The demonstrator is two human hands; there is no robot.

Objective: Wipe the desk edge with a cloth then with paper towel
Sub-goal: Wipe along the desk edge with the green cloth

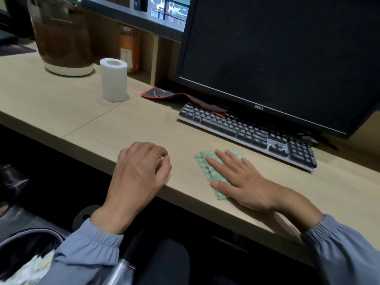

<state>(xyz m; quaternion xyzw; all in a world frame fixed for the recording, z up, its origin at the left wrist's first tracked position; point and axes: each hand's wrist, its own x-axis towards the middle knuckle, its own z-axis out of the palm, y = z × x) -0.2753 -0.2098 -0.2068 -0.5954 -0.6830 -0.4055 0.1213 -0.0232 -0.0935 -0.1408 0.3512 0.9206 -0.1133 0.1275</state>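
A folded green cloth (207, 168) lies on the light wooden desk (144, 124) near its front edge. My right hand (236, 179) presses flat on the cloth with fingers spread. My left hand (139, 171) rests at the desk edge to the left of the cloth, fingers curled, with nothing visible in it. A white paper towel roll (113, 79) stands upright further back on the left.
A black keyboard (246, 130) lies behind the cloth under a dark monitor (277, 54). A black and red mat (185, 99) is folded by the keyboard's left end. A large jar (63, 38) stands at the back left. A bin with a liner (26, 256) sits below left.
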